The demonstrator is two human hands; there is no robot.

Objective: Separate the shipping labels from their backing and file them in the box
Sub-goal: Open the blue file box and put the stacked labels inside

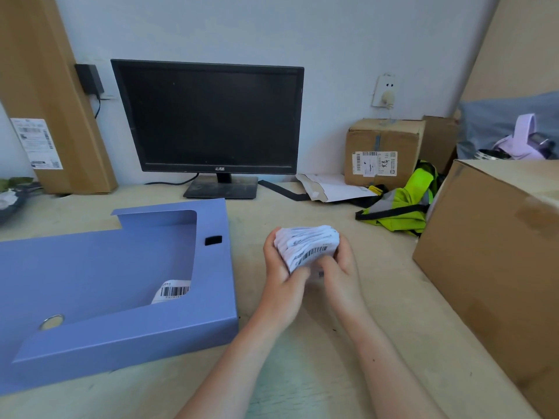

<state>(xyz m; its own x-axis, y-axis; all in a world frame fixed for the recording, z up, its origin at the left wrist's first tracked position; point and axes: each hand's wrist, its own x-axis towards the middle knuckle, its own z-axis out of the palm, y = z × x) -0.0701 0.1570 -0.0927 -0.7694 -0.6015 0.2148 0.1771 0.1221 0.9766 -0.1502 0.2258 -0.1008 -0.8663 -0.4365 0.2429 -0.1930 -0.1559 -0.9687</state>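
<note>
Two hands gripping one label stack (307, 244), left hand (282, 267), right hand (338, 267), blue file box (121, 337) beside.

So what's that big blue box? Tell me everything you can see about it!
The blue box is a flat file case, thin plastic or card by its look, lying open on the desk. It has a black fastening patch near its right edge and a metal-ringed hole at the near left. One barcoded label lies inside. The left hand and right hand hold a label stack beside it, not touching it.
</note>
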